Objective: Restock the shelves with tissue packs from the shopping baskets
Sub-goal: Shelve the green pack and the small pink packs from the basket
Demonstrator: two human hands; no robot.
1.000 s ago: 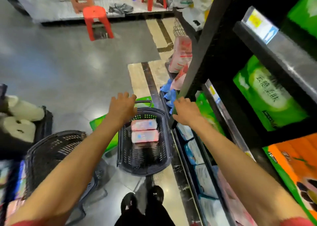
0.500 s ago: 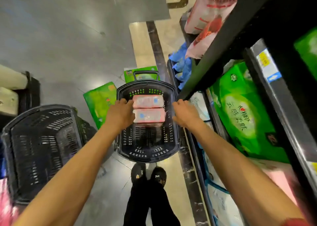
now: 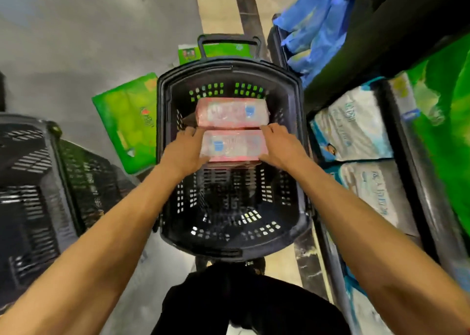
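Note:
Two pink tissue packs lie side by side in a black shopping basket (image 3: 292,100) on the floor in front of me. My left hand (image 3: 184,151) presses the left end of the near pink pack (image 3: 234,145) and my right hand (image 3: 281,146) presses its right end, so both hands clasp it. The far pink pack (image 3: 231,113) lies just behind it, untouched. The shelf unit (image 3: 391,37) rises on my right, with white-and-blue tissue packs (image 3: 353,128) on its low level.
A second black basket (image 3: 38,194) stands to my left. Green tissue packs (image 3: 127,118) lie on the floor left of and behind the main basket. Blue packs (image 3: 312,24) and green packs (image 3: 447,105) sit along the shelf side. My feet are just under the basket's near rim.
My head has dropped lower over the basket. Both hands moved from the basket's rim area inward onto the two ends of the near pink pack.

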